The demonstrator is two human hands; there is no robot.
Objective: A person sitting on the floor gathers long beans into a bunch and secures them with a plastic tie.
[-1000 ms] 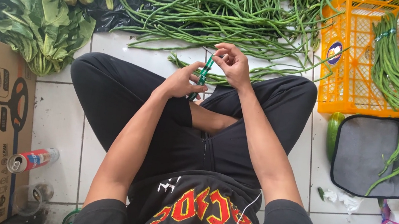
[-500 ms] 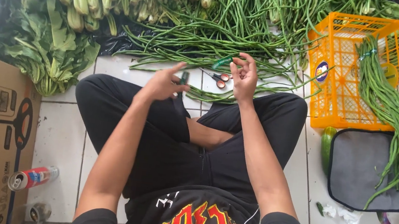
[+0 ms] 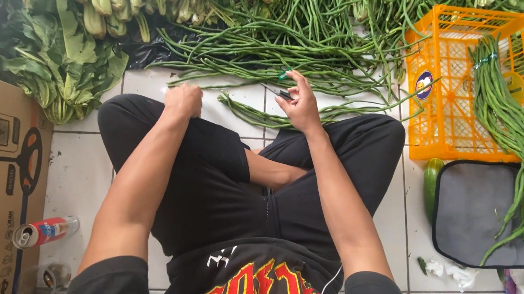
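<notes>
Right hand [image 3: 300, 105] at upper centre, gripping small scissors [image 3: 281, 91] with a green handle, just above a short bunch of long beans [image 3: 246, 110] on the tiles. Left hand [image 3: 184, 100] clenched, holding nothing visible, resting on the left knee. Bean pile [image 3: 274, 54] along the top, leafy greens [image 3: 65, 54] upper left, orange crate [image 3: 465, 86] upper right.

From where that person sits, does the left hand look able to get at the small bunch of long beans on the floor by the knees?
Probably yes. The left hand rests closed on the knee, holding nothing, and the small bunch of long beans lies just beside it on the white tiles with nothing between.
</notes>
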